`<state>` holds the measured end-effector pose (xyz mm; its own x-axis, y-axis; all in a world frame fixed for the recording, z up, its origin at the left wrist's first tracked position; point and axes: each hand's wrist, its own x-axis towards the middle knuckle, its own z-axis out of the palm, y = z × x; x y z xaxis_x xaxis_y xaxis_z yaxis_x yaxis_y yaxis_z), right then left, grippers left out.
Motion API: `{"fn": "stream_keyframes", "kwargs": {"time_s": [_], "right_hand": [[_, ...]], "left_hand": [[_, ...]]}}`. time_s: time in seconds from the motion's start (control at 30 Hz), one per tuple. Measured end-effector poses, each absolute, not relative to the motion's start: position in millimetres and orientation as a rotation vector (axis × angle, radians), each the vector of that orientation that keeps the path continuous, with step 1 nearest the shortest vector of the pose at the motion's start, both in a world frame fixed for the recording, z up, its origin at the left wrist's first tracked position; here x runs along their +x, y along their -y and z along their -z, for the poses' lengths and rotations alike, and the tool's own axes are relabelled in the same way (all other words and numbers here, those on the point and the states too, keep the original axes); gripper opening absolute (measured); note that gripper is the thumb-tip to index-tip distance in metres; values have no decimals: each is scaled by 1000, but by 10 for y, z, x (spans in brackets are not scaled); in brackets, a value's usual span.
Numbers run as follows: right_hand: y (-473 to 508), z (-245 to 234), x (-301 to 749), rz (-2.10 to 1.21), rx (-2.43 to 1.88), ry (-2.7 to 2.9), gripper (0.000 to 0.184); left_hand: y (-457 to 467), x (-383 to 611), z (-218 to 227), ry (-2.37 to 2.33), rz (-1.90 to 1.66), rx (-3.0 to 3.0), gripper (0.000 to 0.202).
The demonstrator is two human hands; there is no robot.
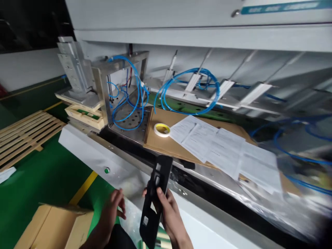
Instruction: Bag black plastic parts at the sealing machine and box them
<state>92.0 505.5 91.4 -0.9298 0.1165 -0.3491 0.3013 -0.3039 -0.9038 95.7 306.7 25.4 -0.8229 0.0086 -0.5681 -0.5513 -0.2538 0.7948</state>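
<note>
Apparently, the right hand [171,214] pinches the black slotted plate [149,197] at six o'clock of the view, thumb closed upon its face and fingertips behind, probably because this grip keeps such a long piece steady while tilted upright. The left hand [114,207], at seven o'clock, has its fingers loosely curled and parted, and seems to hold nothing. Near the centre, a tape roll [162,130] lies flat on the cardboard sheet [158,145], which perhaps protects the metal bed below; the printed papers [220,148], towards four o'clock, are spread face up, maybe for easy reading. Blue tubing [217,86] is coiled at one o'clock. Beyond the machine, the green floor [33,193] carries a wooden pallet [28,133] at nine o'clock and an open carton [80,231] at eight.
</note>
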Motion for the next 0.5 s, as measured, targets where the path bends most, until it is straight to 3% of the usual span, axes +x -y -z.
{"fn": "stream_keyframes", "kwargs": {"time_s": [0.07, 0.2, 0.37, 0.43, 0.5], "right_hand": [[-4866, -902, 903, 2378, 542, -1876, 61], [-4399, -906, 795, 2389, 539, -1924, 66], [-4117, -880, 469, 2370, 409, -2480, 84], [-4097, -916, 269, 2154, 224, -3073, 97], [-4041, -990, 30, 1533, -367, -3562, 98]], "left_hand": [[-3042, 1033, -334, -1841, -2046, -178, 49], [-2932, 971, -506, -2251, -1886, 387, 84], [-2251, 475, -625, -2781, -1530, 662, 62], [-1825, 224, -705, -2972, -1245, 749, 59], [-1403, -28, -813, -3080, -970, 819, 57]]}}
